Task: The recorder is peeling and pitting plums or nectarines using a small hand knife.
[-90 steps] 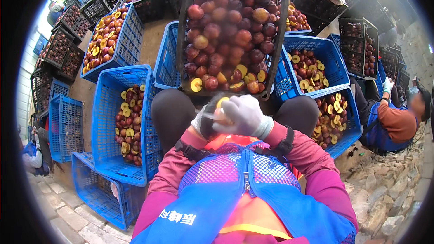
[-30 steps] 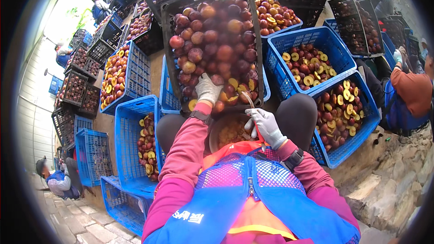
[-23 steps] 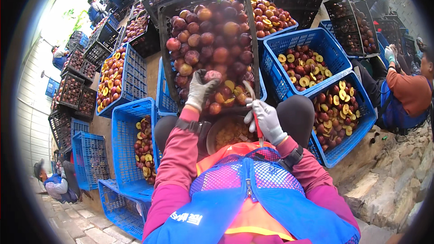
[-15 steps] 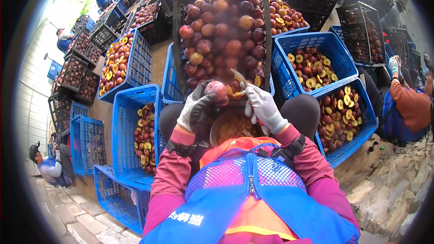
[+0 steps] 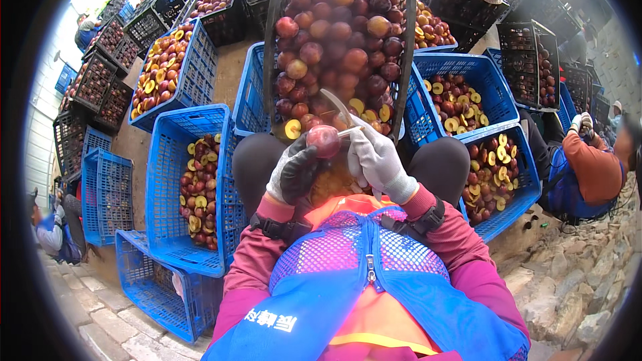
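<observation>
My left hand (image 5: 293, 170), in a grey and black glove, grips a red plum (image 5: 323, 140) above my lap. My right hand (image 5: 374, 154), in a pale grey glove, is closed on a pale curved tool (image 5: 338, 103), and a thin part of it reaches the plum's right side. Below them, a bowl of yellowish pieces (image 5: 331, 184) is mostly hidden by the hands. Just beyond, a tilted black crate (image 5: 277, 20) is full of plums, with a few yellow cut halves at its near edge.
Blue crates of cut plums (image 5: 160, 160) (image 5: 505, 207) stand on both sides. Stacked black crates (image 5: 525, 37) fill the back. A co-worker in an orange top (image 5: 588, 167) sits at the right, another person (image 5: 53, 227) at the far left. Rough stones (image 5: 568, 294) lie at lower right.
My left hand has taken a plum from the crate and drawn it down toward me. My right hand's tool has moved to meet it.
</observation>
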A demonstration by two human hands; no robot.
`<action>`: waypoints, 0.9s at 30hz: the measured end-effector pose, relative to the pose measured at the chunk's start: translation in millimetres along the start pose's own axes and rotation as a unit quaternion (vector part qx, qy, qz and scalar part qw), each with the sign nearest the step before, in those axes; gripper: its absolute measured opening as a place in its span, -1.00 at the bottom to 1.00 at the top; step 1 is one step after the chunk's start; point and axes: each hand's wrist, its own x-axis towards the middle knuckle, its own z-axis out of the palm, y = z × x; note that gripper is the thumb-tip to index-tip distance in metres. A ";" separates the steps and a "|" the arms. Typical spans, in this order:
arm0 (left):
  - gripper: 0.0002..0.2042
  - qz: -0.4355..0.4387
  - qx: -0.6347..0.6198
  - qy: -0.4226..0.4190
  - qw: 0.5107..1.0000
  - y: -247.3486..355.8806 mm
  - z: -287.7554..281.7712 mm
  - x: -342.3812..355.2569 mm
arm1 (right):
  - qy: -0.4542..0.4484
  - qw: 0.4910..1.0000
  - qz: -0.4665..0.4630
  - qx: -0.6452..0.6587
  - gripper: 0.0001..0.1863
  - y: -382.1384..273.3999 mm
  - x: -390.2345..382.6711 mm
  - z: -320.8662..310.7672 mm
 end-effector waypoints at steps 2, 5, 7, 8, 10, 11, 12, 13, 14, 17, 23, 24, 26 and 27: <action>-0.44 0.011 -0.004 -0.011 1.000 -1.1 -9.3 -0.5 | -0.003 1.000 -0.020 -0.011 -0.52 3.7 1.4 8.7; -0.43 0.010 0.009 -0.005 1.000 4.0 -8.6 -3.3 | -0.015 0.998 -0.034 -0.045 -0.52 16.1 8.9 17.5; -0.43 0.011 0.027 0.007 1.000 7.6 -6.1 -4.3 | -0.017 0.998 -0.036 -0.052 -0.53 30.2 14.1 20.6; -0.42 0.015 0.037 0.013 0.999 8.8 -5.6 -3.3 | -0.012 0.996 -0.029 -0.078 -0.53 35.7 16.4 20.3; -0.43 0.021 0.054 0.018 0.998 8.6 -7.9 -4.7 | 0.021 0.981 -0.068 -0.182 -0.52 47.1 22.8 23.5; -0.44 0.023 0.060 0.015 0.998 7.4 -9.0 -5.4 | 0.038 0.968 -0.087 -0.233 -0.51 53.9 26.2 24.6; -0.45 0.025 0.065 0.011 0.998 6.5 -9.8 -4.5 | 0.051 0.958 -0.125 -0.252 -0.51 64.1 30.8 23.5; -0.46 0.029 0.085 0.015 0.996 6.1 -11.2 -4.1 | 0.064 0.947 -0.162 -0.270 -0.50 73.8 35.4 23.4; -0.46 0.034 0.105 0.018 0.994 5.1 -12.7 -3.6 | 0.077 0.933 -0.199 -0.288 -0.49 82.5 38.0 21.0; -0.47 0.054 0.174 0.028 0.983 0.5 -22.1 -1.6 | 0.066 0.932 -0.119 -0.336 -0.50 86.5 39.7 19.9; -0.44 0.063 0.320 0.040 0.945 -4.2 -24.3 4.5 | 0.030 0.906 -0.023 -0.422 -0.52 97.1 40.6 14.6; -0.43 0.061 0.349 0.041 0.934 -1.3 -21.6 3.7 | 0.022 0.898 -0.039 -0.437 -0.51 110.6 41.6 10.8; -0.42 0.055 0.326 0.034 0.943 3.0 -10.7 6.0 | 0.017 0.886 -0.061 -0.460 -0.50 127.2 42.0 2.5; -0.41 0.051 0.316 0.033 0.947 4.3 -7.4 4.7 | 0.018 0.883 -0.067 -0.464 -0.50 125.2 42.3 3.6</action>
